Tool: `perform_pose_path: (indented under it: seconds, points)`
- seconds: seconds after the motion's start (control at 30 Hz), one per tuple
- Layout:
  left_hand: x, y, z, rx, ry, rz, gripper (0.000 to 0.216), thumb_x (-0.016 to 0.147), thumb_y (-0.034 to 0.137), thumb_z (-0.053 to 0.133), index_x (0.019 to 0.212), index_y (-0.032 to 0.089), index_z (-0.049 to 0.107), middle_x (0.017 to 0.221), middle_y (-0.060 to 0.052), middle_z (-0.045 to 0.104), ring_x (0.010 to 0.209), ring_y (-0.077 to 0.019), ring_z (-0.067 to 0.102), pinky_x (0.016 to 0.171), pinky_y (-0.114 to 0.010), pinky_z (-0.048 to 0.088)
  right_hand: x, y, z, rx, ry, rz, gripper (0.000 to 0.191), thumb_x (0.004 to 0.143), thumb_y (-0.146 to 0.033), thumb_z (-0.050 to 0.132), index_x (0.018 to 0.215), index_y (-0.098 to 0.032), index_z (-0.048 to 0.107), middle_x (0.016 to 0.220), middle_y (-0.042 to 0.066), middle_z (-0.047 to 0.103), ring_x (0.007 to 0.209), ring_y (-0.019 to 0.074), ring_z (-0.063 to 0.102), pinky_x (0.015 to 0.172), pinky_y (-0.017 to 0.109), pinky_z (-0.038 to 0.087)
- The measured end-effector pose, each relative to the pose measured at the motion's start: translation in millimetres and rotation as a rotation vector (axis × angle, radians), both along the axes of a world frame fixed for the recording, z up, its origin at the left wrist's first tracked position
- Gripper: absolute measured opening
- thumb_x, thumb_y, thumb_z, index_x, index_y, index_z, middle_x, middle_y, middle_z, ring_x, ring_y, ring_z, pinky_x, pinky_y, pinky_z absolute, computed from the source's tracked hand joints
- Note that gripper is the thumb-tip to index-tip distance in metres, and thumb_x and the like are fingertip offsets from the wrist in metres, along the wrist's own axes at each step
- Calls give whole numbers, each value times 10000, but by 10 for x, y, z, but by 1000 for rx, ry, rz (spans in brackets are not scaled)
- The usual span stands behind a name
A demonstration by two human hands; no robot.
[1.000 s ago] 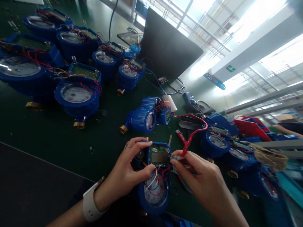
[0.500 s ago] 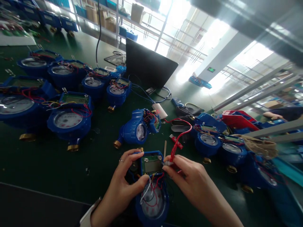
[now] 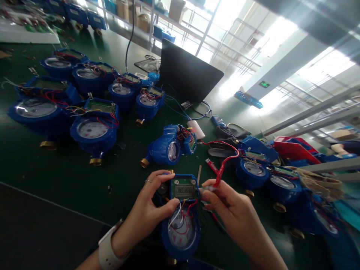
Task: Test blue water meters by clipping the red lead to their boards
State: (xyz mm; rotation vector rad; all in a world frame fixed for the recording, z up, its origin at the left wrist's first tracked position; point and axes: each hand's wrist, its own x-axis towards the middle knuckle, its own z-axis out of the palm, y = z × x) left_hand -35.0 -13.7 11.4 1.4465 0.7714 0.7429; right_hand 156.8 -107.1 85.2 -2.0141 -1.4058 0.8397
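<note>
A blue water meter (image 3: 181,234) lies face up at the table's near edge, its display (image 3: 184,190) lit with a row of digits. My left hand (image 3: 153,206) grips the meter's upper housing, fingers over the top edge and thumb at the display's lower left corner. Loose white, red and yellow wires cross its round dial. In my right hand (image 3: 225,200) is a grey plug (image 3: 207,189) on a red cable (image 3: 221,172), pinched between thumb and fingers against the display housing's right side. Whether the plug is seated I cannot tell.
Another blue meter (image 3: 165,148) lies tipped just beyond, beside a white box (image 3: 196,129) joined to the red cable. Several meters stand at left and right. A black laptop (image 3: 188,71) is behind. A red battery (image 3: 212,166) and a thin strip (image 3: 199,173) lie near my right hand.
The meter's blank display now shows digits. My right hand has pressed the plug to the housing's side and turned slightly. The whole view has shifted a little.
</note>
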Motion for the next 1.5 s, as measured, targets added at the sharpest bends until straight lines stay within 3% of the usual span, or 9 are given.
perform_pose_path:
  seconds: [0.97,1.5]
  points:
    - [-17,-10,-23,-10,-11,-43,412,786,245,692,1190,245,608,1298,-90,531,1227,-279,521,1072,-483,397,-21,61,64,47,-137,-10,189,868,-330,637,911,-167,723,660,14,719,528,156,675,524,238,583]
    - [-11,-4,1,3,-14,-27,402,771,243,688,1168,243,627,1277,-93,554,1210,-291,544,1060,-495,418,14,13,-10,34,-76,-34,181,871,-327,648,947,-174,709,735,25,747,616,173,717,566,237,600]
